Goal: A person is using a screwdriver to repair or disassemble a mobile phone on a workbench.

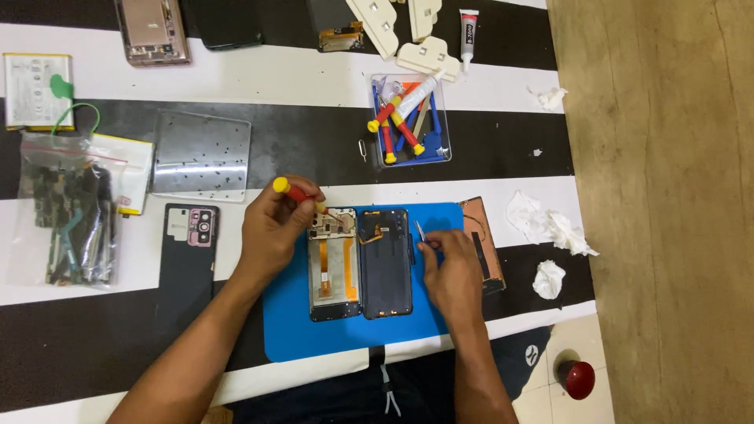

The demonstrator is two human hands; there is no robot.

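Left hand [271,228] has its grip closed round a red-and-yellow screwdriver [297,192], tip at the top of the open phone frame [334,263], which lies lengthwise toward the desk's near edge on the blue mat [298,330], while the right hand [452,271] pinches tweezers [420,232] just right of the dark screen panel [385,263].

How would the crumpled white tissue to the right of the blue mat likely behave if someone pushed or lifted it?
The crumpled white tissue would probably feel very light and floppy, given its thin folds. On the striped table it would likely slide or tumble rather than roll, and might tear easily.
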